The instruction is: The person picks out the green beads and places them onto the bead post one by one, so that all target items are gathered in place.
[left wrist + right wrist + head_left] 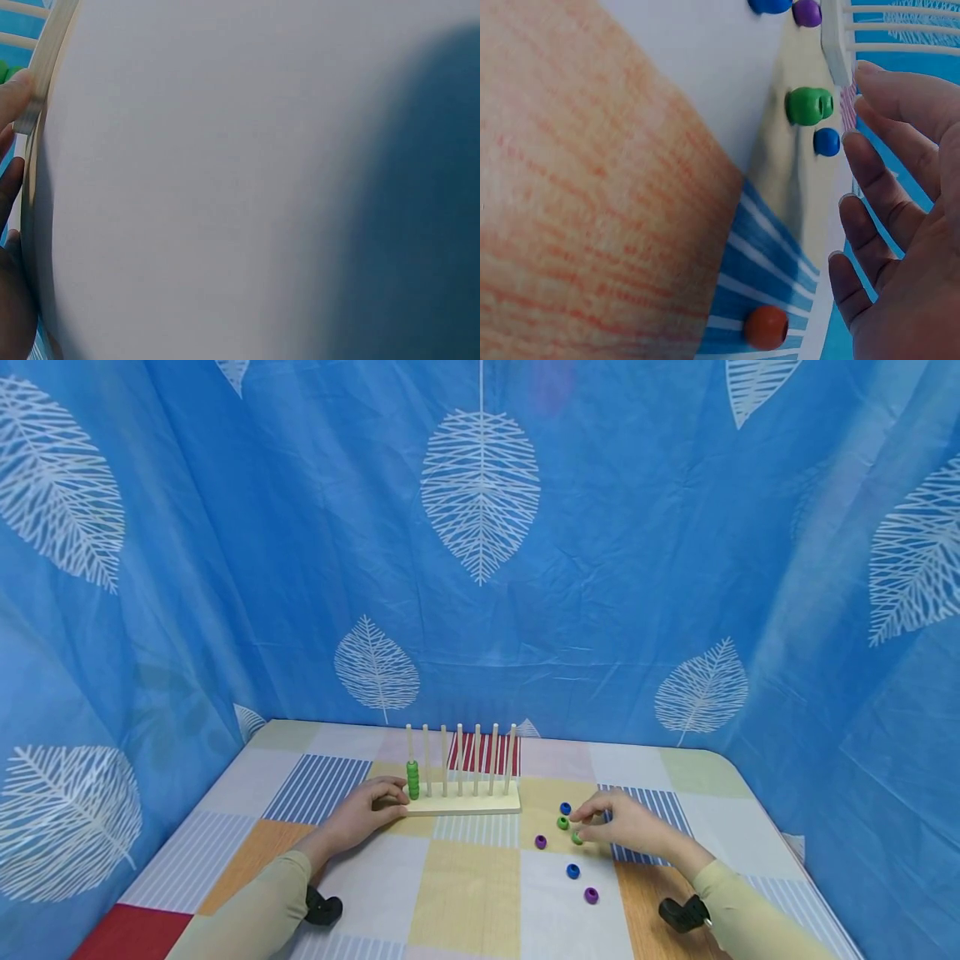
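Note:
A pale wooden peg rack (pixel 465 804) stands on the table, its leftmost peg stacked with several green beads (pixel 413 781). The rack's left end is pinched by my left hand (pixel 363 812); its thumb lies against the base in the left wrist view. My right hand (pixel 626 822) hovers over the loose beads with thumb and fingers apart, holding nothing. Nearest to its fingertips is a green bead (pixel 577 837); a second green bead (pixel 562 822) lies beside it. In the right wrist view the two green beads (pixel 808 106) overlap.
Around the right hand lie blue beads (pixel 566 808) (pixel 573 871) and purple beads (pixel 541 842) (pixel 592 896). An orange bead (pixel 766 327) shows only in the right wrist view. Patchwork cloth (pixel 472 893) covers the table; a blue leaf-print curtain (pixel 600 568) encloses it.

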A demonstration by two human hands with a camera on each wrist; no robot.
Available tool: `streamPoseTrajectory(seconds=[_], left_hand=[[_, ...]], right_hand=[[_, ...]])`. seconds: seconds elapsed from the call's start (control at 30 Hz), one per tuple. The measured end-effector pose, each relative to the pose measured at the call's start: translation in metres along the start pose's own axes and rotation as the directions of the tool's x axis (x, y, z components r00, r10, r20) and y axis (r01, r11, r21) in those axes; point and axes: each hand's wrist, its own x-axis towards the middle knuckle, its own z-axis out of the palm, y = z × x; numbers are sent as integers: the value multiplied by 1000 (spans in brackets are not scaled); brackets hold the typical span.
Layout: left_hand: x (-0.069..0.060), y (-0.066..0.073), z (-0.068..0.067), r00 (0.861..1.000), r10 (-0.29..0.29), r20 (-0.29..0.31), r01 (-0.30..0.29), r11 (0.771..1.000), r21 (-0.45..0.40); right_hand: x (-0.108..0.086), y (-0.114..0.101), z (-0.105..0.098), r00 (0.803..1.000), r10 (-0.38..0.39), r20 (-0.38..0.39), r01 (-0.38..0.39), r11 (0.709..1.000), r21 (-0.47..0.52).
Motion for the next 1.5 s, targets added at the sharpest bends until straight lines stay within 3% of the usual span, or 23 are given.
streamPoseTrajectory(seconds=[0.8, 1.5], left_hand=[[1, -1, 1, 1000, 0, 10, 0, 1000, -17], [1, -1, 1, 1000, -1, 4, 1, 1000, -29]], right_hand=[[5, 20, -3, 996, 45, 75, -49, 998, 50], [8, 23, 2, 998, 26, 61, -28, 999, 24]])
